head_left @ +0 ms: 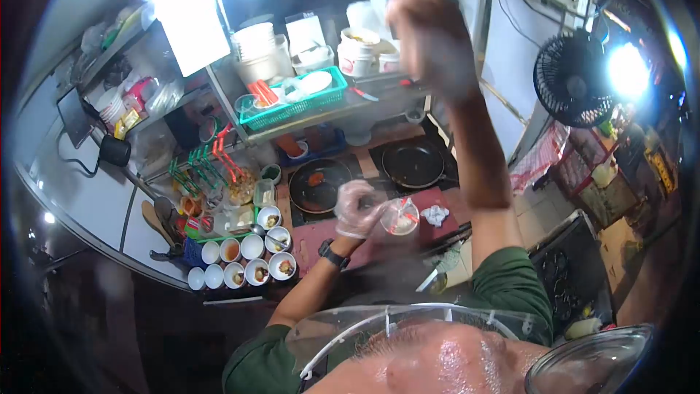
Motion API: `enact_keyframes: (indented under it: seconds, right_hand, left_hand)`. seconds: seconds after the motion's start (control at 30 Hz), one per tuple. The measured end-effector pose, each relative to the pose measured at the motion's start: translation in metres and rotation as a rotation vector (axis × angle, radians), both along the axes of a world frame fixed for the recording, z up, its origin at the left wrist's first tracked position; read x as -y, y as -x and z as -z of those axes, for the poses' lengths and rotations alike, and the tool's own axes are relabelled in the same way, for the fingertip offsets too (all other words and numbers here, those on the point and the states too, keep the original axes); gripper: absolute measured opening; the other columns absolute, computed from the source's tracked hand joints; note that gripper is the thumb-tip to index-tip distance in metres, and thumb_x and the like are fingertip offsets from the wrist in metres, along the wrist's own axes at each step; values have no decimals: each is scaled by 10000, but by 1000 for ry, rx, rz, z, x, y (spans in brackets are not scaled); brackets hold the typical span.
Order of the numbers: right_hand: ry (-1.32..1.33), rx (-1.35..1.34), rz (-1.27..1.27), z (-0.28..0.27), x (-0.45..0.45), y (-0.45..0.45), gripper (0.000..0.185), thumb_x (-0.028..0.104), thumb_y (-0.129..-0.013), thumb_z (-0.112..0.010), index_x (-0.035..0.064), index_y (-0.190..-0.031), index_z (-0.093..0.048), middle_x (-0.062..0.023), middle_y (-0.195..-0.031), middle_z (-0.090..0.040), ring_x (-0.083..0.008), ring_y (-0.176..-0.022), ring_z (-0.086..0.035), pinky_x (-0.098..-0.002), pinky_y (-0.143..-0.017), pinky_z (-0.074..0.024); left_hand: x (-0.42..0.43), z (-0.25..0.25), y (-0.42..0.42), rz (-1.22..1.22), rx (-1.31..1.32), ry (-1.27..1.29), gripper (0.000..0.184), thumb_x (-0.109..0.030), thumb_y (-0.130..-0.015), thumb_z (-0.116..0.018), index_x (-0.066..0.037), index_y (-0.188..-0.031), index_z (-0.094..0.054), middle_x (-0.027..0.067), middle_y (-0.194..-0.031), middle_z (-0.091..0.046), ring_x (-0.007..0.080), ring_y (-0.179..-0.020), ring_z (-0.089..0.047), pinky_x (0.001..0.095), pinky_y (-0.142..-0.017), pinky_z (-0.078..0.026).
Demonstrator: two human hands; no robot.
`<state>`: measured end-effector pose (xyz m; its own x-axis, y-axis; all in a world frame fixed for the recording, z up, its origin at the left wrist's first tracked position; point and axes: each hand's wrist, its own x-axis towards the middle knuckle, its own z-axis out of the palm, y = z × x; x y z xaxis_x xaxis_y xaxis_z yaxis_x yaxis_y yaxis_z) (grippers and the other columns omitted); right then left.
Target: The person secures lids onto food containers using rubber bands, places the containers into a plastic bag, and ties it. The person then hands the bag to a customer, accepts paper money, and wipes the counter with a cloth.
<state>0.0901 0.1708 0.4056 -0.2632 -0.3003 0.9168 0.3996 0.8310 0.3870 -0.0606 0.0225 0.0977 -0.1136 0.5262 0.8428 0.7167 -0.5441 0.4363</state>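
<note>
At the near left of the counter stand white bowls (257,271) in close rows. In the nearest row, the three bowls on the right hold small pieces of food, brown and pale; behind them, one bowl (230,249) carries something orange-red, smooth like a sauce. Farther back in the group, another bowl (269,217) also has food in it.

A little farther, in the middle, is the clear cup (401,217). It is see-through, round at the mouth, with bright red marks on its wall and something whitish inside, which I cannot identify. The left hand (357,208), in a thin transparent glove, comes from the left with the elbow bent and holds this cup by its left side, the fingers narrow. The cup is over the reddish board (321,235), and just to its right lies a crumpled white cloth or paper (435,215).

Beyond the board are two dark pans: the left pan (321,186) contains an orange-red piece, the right pan (413,163) shows a dark, shiny bottom.

The right hand (430,36) is raised high toward the far shelf, the forearm almost upright in view. It is blurred; the fingers seem curled, but I cannot tell whether they hold something.

On that shelf, the green basket (295,111) contains red items and a white round piece.
</note>
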Motion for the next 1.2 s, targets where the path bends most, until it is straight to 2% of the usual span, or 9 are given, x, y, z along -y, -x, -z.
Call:
enact_keyframes:
  seconds: [0.13,0.33,0.43,0.57,0.8,0.93,0.97,1.03,1.2]
  right_hand:
    - [597,755,-188,98,132,0,141,56,-817,-594,58,-958,-581,-138,-846,-580,-340,-864,-635,-472,-742,-500]
    - [676,474,-773,68,163,25,260,-25,-786,-603,30,-1041,-602,-178,-874,-641,-356,-802,-683,-428,-699,-540]
    - [641,336,-336,34,104,31,306,-33,-765,-638,77,-1049,-665,-165,-733,-647,-335,-646,-668,-431,-659,-550]
    - [378,219,100,17,78,43,146,68,-880,-606,-6,-964,-701,-228,-1016,-688,-355,-925,-668,-413,-805,-519]
    - [685,755,-171,156,199,65,446,110,-711,-781,92,-1131,-629,-124,-1048,-650,-313,-999,-620,-417,-858,-519]
    - [678,493,-181,214,194,91,369,46,-749,-758,50,-1095,-628,-113,-972,-668,-293,-949,-656,-371,-802,-544]
    - [820,365,-297,220,193,94,346,32,-764,-759,43,-1085,-629,-104,-922,-676,-276,-887,-673,-354,-761,-551]
    - [1175,174,-434,215,201,97,274,7,-789,-775,19,-1011,-614,-75,-807,-689,-189,-715,-686,-319,-668,-553]
    - [1538,87,-504,236,211,112,284,-4,-764,-766,31,-940,-546,-42,-772,-653,-90,-726,-644,-266,-652,-516]
  left_hand:
    - [33,-78,18,-34,154,-591,1060,-650,-635,-869,11,-1342,-436,211,-1283,-528,376,-1217,-519,506,-1027,-445]
    - [61,-109,58,304,-116,123,338,-274,-796,-833,-54,-1019,-704,112,-981,-731,261,-867,-707,403,-803,-552]
    - [60,-98,68,601,134,798,236,-256,-861,-798,-40,-947,-755,69,-846,-739,226,-742,-696,354,-726,-552]
    - [61,-69,88,749,499,1011,183,-231,-911,-754,-58,-959,-722,21,-834,-730,13,-592,-563,169,-413,-333]
    - [86,-61,130,515,873,896,304,-339,-892,-766,-83,-1035,-689,-26,-885,-673,24,-663,-562,188,-478,-391]
    - [103,-68,148,350,832,1041,448,-344,-902,-748,-49,-1220,-633,34,-1066,-667,101,-933,-624,292,-739,-531]
    - [110,-62,155,313,348,516,506,-320,-909,-740,-41,-1299,-578,51,-1143,-645,129,-1012,-624,326,-844,-529]
    - [117,-46,161,1109,1616,610,697,-205,-883,-763,-40,-1462,-413,84,-1315,-576,196,-1176,-609,370,-1043,-493]
    - [133,-30,139,709,854,594,811,-93,-775,-868,-48,-1447,-417,74,-1260,-589,157,-1113,-600,323,-947,-517]
